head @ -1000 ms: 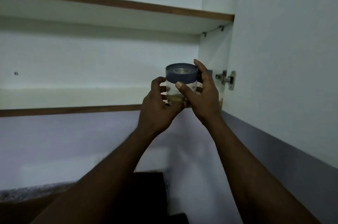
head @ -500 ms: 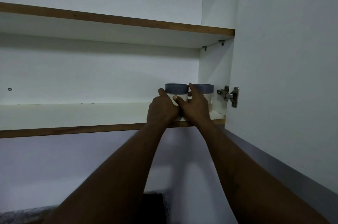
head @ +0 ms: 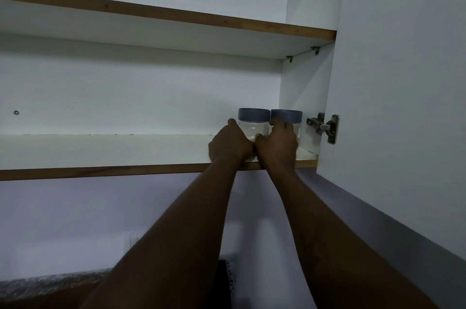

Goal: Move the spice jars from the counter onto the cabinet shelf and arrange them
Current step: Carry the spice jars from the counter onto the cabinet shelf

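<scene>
1. Fingers of your left hand are curled round the left spice jar, thumb up by its blue-grey lid. Those of your right hand are bent across the front of the right spice jar, thumb against the left one. Whether the right hand truly clamps either jar, I cannot tell.
2. Both jars stand upright at the right end of the lower shelf, with their lids touching. If you push the left jar rightward, you will likely shove its neighbour, which could tip or skid.
3. Letting go carelessly is the next hazard. Your hands are pressed together, so a finger caught under a lid rim as you withdraw could drag a jar toward the shelf's front edge and off it.
4. Those clear, smooth jar walls probably slide easily on the white shelf, so a sideways nudge may move a jar more than you mean.
5. Right of the jars, the cabinet side wall and the door hinge sit near. Crowding the right jar that way could knock it against the wall or scrape your knuckles on the hinge.
6. Your right forearm runs beside the open cabinet door, and a wide elbow swing may bump it.
</scene>
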`<state>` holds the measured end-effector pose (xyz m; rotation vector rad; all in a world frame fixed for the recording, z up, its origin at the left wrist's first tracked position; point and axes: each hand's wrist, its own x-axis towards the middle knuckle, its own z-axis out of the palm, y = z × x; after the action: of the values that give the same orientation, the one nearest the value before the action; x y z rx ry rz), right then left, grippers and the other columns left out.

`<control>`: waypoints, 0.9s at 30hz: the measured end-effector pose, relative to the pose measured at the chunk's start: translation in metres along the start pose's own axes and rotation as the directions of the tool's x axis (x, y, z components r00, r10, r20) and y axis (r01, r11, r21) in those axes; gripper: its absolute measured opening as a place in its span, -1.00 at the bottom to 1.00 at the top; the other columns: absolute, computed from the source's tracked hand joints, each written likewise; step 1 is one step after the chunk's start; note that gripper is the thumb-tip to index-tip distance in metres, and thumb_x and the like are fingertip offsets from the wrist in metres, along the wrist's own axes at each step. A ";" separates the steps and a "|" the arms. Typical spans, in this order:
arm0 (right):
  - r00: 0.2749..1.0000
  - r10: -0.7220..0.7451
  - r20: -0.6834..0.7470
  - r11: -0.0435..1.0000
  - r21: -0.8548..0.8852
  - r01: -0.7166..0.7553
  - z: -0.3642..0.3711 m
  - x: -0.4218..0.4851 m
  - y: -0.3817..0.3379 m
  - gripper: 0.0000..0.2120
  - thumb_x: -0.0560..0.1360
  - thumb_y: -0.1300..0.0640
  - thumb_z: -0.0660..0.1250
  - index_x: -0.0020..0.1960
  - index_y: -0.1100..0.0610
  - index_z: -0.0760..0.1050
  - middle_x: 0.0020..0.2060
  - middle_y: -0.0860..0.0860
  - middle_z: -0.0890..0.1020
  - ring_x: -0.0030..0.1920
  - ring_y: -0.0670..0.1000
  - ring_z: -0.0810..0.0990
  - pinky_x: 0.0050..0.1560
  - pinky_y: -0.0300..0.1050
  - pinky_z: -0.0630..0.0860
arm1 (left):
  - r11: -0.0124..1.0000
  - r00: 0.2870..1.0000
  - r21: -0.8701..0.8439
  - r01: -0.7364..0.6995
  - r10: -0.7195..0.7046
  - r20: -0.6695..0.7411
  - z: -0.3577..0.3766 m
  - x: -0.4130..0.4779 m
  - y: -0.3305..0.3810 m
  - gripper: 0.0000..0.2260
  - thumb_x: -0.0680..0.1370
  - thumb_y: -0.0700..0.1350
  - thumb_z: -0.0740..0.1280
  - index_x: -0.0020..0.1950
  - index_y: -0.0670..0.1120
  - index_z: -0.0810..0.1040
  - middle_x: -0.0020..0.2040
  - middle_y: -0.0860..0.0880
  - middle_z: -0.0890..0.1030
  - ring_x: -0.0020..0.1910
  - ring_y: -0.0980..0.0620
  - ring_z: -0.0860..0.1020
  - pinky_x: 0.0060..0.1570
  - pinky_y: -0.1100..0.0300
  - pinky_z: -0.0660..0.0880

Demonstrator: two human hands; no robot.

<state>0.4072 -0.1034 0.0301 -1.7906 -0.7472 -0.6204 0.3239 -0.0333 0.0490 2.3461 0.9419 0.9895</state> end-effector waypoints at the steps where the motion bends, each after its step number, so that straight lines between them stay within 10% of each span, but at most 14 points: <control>1: 1.000 0.004 -0.004 1.000 0.008 -0.004 -0.001 -0.001 -0.001 -0.58 0.44 0.24 0.44 0.28 0.19 0.50 0.20 0.16 0.56 0.13 0.16 0.59 -0.01 -0.16 0.39 | 1.000 1.000 -0.023 -0.001 0.001 0.000 -0.002 -0.002 -0.001 -0.42 0.48 0.17 0.48 0.33 -0.10 0.37 0.20 -0.11 0.61 0.18 -0.17 0.60 0.16 -0.08 0.55; 7: 1.000 -0.016 -0.027 0.997 0.073 0.018 -0.019 -0.021 -0.009 -0.67 0.45 0.28 0.39 0.21 0.18 0.52 0.12 0.11 0.59 0.09 0.10 0.59 -0.03 -0.15 0.43 | 0.996 0.998 -0.083 -0.024 0.019 -0.057 -0.020 -0.019 -0.006 -0.31 0.42 0.00 0.56 0.45 -0.12 0.32 0.27 -0.13 0.58 0.25 -0.18 0.57 0.16 -0.02 0.54; 13: 0.978 -0.188 -0.085 0.931 0.302 0.206 -0.029 -0.119 0.003 -0.83 0.49 0.24 0.41 0.05 0.06 0.53 -0.09 -0.06 0.63 -0.12 -0.11 0.64 -0.15 -0.30 0.57 | 0.884 0.822 -0.104 -0.456 0.373 -0.430 -0.016 -0.109 -0.064 -0.56 0.45 -0.23 0.47 0.31 -0.04 0.52 0.17 0.01 0.59 0.12 0.01 0.56 0.08 0.12 0.51; 19: 0.833 -0.120 0.540 0.988 0.146 0.048 -0.008 -0.289 0.073 -0.81 0.50 0.19 0.45 0.09 0.05 0.58 -0.11 -0.08 0.65 -0.10 -0.05 0.65 0.00 -0.03 0.62 | 0.972 0.969 -0.089 -0.216 0.225 0.107 0.035 -0.254 -0.209 -0.66 0.49 -0.24 0.40 0.26 -0.07 0.59 0.14 -0.07 0.63 0.05 -0.07 0.62 0.06 0.07 0.55; 27: 0.420 0.172 0.891 0.984 -0.171 -0.040 -0.003 -0.461 0.111 -0.71 0.49 0.09 0.48 0.20 0.02 0.56 0.06 -0.02 0.64 0.10 0.03 0.61 0.17 0.00 0.56 | 0.992 0.824 0.110 0.055 -0.107 0.557 0.070 -0.411 -0.338 -0.69 0.55 -0.05 0.43 0.28 0.01 0.53 0.16 -0.05 0.63 0.08 -0.03 0.63 0.06 0.08 0.57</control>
<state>0.1804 -0.2242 -0.3683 -2.2382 -1.3102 0.5367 0.0210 -0.1093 -0.3877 2.4279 0.8393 0.1810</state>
